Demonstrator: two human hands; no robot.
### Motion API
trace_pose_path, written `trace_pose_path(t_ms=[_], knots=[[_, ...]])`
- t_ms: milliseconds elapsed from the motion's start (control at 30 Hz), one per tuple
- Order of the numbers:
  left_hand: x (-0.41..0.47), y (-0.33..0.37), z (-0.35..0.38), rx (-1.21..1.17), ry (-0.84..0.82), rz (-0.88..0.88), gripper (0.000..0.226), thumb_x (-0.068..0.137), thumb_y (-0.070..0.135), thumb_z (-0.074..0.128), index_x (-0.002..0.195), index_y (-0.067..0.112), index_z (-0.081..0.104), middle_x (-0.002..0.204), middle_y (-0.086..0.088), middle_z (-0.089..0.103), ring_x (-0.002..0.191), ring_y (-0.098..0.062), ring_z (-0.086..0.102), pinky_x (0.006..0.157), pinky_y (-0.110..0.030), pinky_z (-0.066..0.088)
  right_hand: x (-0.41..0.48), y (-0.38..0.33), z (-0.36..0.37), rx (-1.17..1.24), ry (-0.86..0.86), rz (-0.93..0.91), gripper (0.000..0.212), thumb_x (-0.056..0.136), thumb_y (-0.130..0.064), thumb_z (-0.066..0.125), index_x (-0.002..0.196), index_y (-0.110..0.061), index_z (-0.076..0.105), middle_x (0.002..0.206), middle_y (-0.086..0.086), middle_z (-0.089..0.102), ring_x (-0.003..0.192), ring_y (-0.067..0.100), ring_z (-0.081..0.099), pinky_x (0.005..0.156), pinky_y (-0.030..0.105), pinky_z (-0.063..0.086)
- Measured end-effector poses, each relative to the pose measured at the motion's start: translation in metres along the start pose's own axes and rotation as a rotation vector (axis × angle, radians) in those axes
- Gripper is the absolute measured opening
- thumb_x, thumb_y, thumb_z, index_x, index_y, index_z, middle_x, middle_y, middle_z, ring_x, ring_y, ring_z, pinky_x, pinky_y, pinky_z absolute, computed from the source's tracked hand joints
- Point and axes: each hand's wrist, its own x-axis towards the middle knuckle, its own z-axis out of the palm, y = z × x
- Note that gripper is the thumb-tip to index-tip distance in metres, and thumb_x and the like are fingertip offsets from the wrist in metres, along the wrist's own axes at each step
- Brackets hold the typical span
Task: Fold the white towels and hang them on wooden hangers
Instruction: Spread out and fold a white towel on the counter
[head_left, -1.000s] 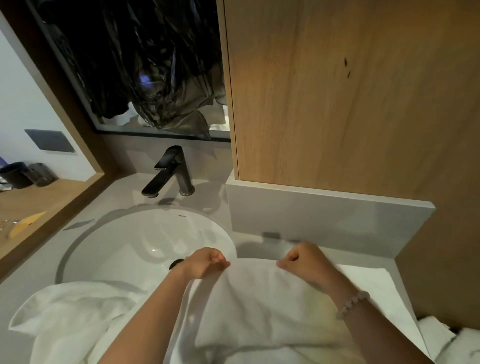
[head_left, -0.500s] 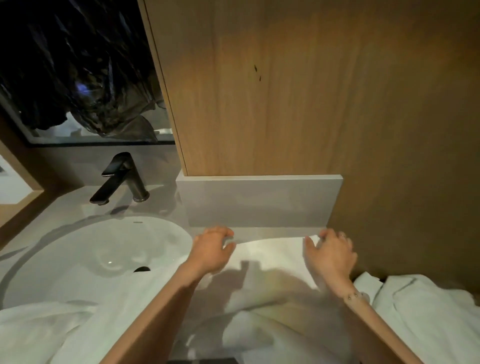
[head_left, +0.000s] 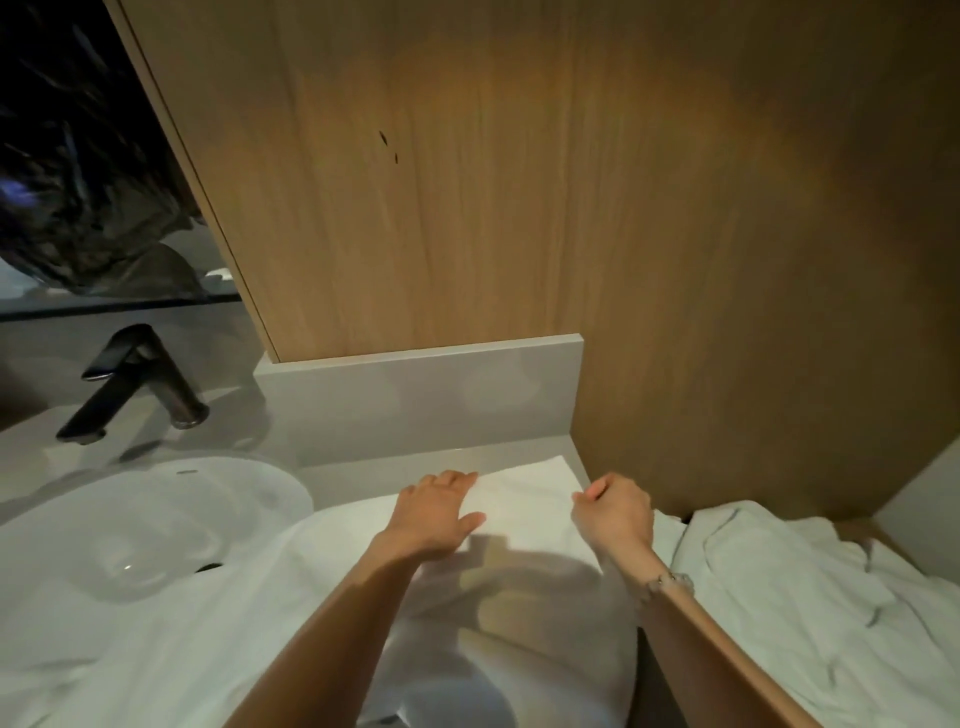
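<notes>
The towel (head_left: 524, 501) lies mid-fold on the table (head_left: 358, 478): left hand (head_left: 439, 512) fingers flat on it, right hand (head_left: 615, 512) fingers pinching its edge; nothing hung.

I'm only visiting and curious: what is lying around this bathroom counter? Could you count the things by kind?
Hands: 2, the left hand and the right hand
White towels: 2 that I can tell apart, the spread towel and the crumpled towel
Faucet: 1
Sink basin: 1
Bracelet: 1
Total: 7
</notes>
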Motion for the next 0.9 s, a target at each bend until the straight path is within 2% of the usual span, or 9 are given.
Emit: trace_pose_path(t_ms=[133, 267, 433, 567, 700, 800, 900], knots=[[-0.014, -0.006, 0.004, -0.052, 0.063, -0.030, 0.063, 0.095, 0.049, 0.039, 0.149, 0.021, 0.022, 0.154, -0.002, 0.028, 0.139, -0.022, 0.029, 0.115, -0.039, 0.023, 0.002, 0.002, -0.004, -0.058, -0.002, -0.076, 0.013, 0.085, -0.026, 0.063, 0.094, -0.017, 0.062, 0.104, 0.004, 0.065, 0.101, 0.026, 0.060, 0.081, 0.031, 0.047], [-0.039, -0.003, 0.011, -0.100, 0.103, -0.061, 0.062, 0.096, 0.046, 0.040, 0.149, 0.021, 0.022, 0.156, -0.001, 0.022, 0.143, -0.016, 0.020, 0.117, -0.036, 0.016, -0.011, 0.006, 0.000, -0.130, 0.117, -0.285, 0.024, 0.081, -0.022, 0.066, 0.103, -0.016, 0.059, 0.109, 0.005, 0.057, 0.110, 0.027, 0.051, 0.088, 0.035, 0.040], [-0.070, 0.003, 0.015, -0.146, 0.206, -0.064, 0.059, 0.097, 0.046, 0.041, 0.147, 0.018, 0.029, 0.154, -0.002, 0.029, 0.141, -0.017, 0.026, 0.116, -0.034, 0.021, -0.061, 0.013, 0.005, -0.156, 0.070, -0.479, 0.027, 0.083, -0.019, 0.063, 0.109, -0.020, 0.056, 0.117, 0.001, 0.050, 0.116, 0.021, 0.043, 0.093, 0.034, 0.033], [-0.095, 0.006, 0.017, -0.140, 0.335, 0.004, 0.055, 0.097, 0.041, 0.044, 0.143, 0.012, 0.036, 0.147, -0.004, 0.040, 0.135, -0.021, 0.037, 0.111, -0.032, 0.028, -0.100, 0.030, 0.002, -0.154, 0.113, -0.480, 0.024, 0.086, -0.021, 0.061, 0.110, -0.020, 0.056, 0.117, 0.002, 0.053, 0.115, 0.021, 0.044, 0.094, 0.033, 0.034], [-0.133, 0.008, 0.034, -0.201, 0.548, 0.077, 0.046, 0.088, 0.025, 0.062, 0.128, 0.002, 0.055, 0.124, -0.014, 0.060, 0.113, -0.033, 0.057, 0.098, -0.042, 0.042, -0.136, 0.049, -0.006, -0.212, 0.111, -0.477, 0.030, 0.087, -0.024, 0.060, 0.115, -0.018, 0.053, 0.122, 0.002, 0.050, 0.117, 0.019, 0.042, 0.099, 0.030, 0.035], [-0.161, 0.018, 0.042, -0.179, 0.601, 0.102, 0.043, 0.083, 0.015, 0.066, 0.124, 0.005, 0.058, 0.125, -0.015, 0.059, 0.115, -0.033, 0.056, 0.099, -0.043, 0.042, -0.158, 0.059, -0.009, -0.255, 0.079, -0.494, 0.031, 0.089, -0.025, 0.056, 0.119, -0.018, 0.051, 0.124, 0.001, 0.048, 0.119, 0.018, 0.041, 0.101, 0.027, 0.033], [-0.183, 0.027, 0.047, -0.169, 0.588, 0.233, 0.048, 0.068, -0.001, 0.065, 0.114, 0.009, 0.063, 0.118, -0.012, 0.059, 0.111, -0.028, 0.053, 0.094, -0.039, 0.045, -0.173, 0.069, -0.011, -0.263, 0.040, -0.454, 0.029, 0.091, -0.027, 0.052, 0.118, -0.017, 0.052, 0.124, 0.001, 0.050, 0.119, 0.018, 0.042, 0.099, 0.027, 0.034]])
